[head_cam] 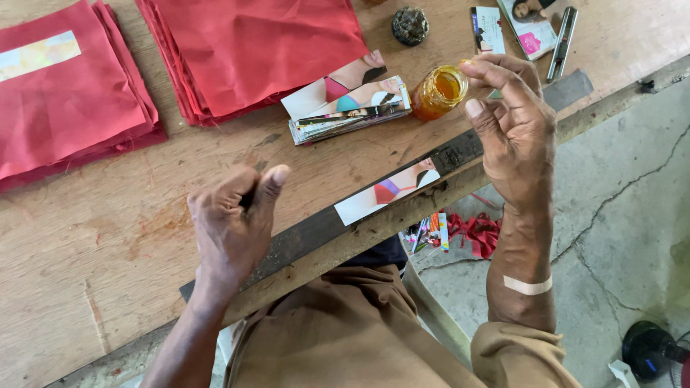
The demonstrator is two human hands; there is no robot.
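Hovering over the worktop (108, 244), my left hand (233, 223) is fisted, my right hand (514, 118) half-spread, fingertips touching the amber jar (438, 92).

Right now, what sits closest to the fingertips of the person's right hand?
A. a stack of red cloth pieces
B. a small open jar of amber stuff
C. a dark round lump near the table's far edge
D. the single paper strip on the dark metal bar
B: the right hand hovers with its fingertips right at the rim of the small open jar; whether they touch it cannot be told.
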